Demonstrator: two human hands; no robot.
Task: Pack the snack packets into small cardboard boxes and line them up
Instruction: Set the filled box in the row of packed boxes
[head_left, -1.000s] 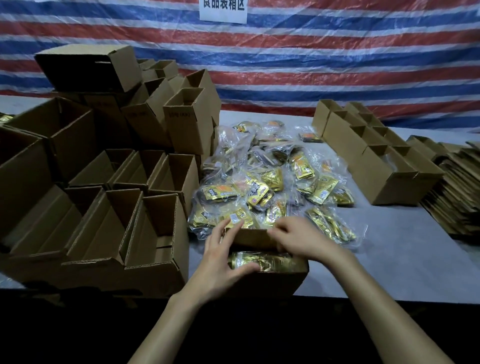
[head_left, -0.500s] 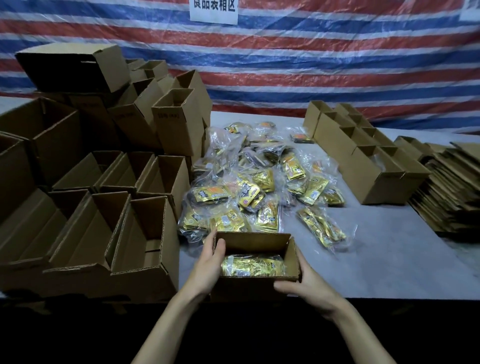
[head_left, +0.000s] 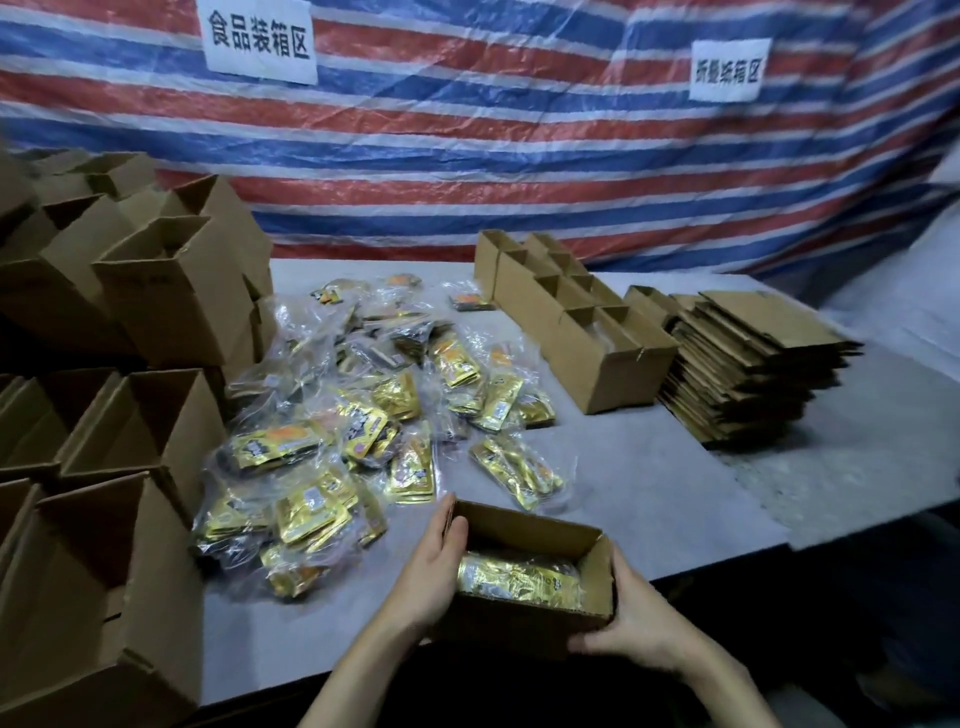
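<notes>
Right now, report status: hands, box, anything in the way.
Grip: left hand and right hand on small box ends. Inside, gold packet; top open. Beyond it, loose packets, short of lined-up boxes.

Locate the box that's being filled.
Head view, lower centre: the box is at the table's near edge, gripped between left hand and right hand, with the snack packet pile just behind it.

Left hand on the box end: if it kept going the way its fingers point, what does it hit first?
The left hand grips the small box at its left end, fingers pointing away from the person. First in that line are probably the loose snack packets just beyond the box, though depth is unclear.
</notes>
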